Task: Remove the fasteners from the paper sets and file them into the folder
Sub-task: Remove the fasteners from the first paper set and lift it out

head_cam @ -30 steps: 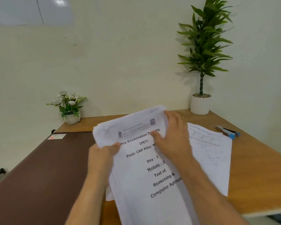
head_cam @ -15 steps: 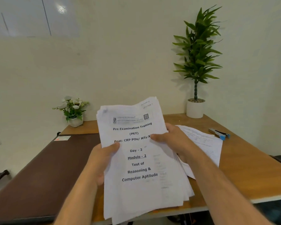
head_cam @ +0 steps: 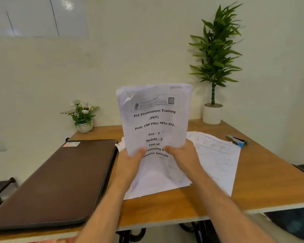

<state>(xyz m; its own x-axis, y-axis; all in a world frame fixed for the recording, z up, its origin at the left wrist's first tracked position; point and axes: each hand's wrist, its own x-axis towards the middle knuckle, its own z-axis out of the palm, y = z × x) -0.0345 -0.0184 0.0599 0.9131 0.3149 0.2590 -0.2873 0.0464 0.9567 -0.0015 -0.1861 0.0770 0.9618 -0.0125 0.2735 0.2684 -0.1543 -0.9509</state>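
— What lay on the wooden table, biggest thing first?

— A brown folder covered its left part, shut flat, with a small white label at the far corner. Whether anything was inside I could not tell. Right of it were loose sheets spread on the wood, and another loose pile lay under the hands.

— And the pots?

— A tall green plant stood in a white pot at the far right corner, with pale gravel at the stem. A small white pot at the far left held white flowers. A stapler-like tool with a blue tip lay near the right edge, apart from the sheets.

— Where was the paper set?

— The paper set was held upright above the table's middle, printed cover toward the camera, reading "Pre Examination Training". Its top left corner looked creased; I could not make out a fastener there.

— How did the hands sit?

— Both forearms reached forward from below. The left hand gripped the set's lower left edge, thumb across the front. The right hand gripped the lower right edge the same way, thumb on the cover, fingers hidden behind the pages.
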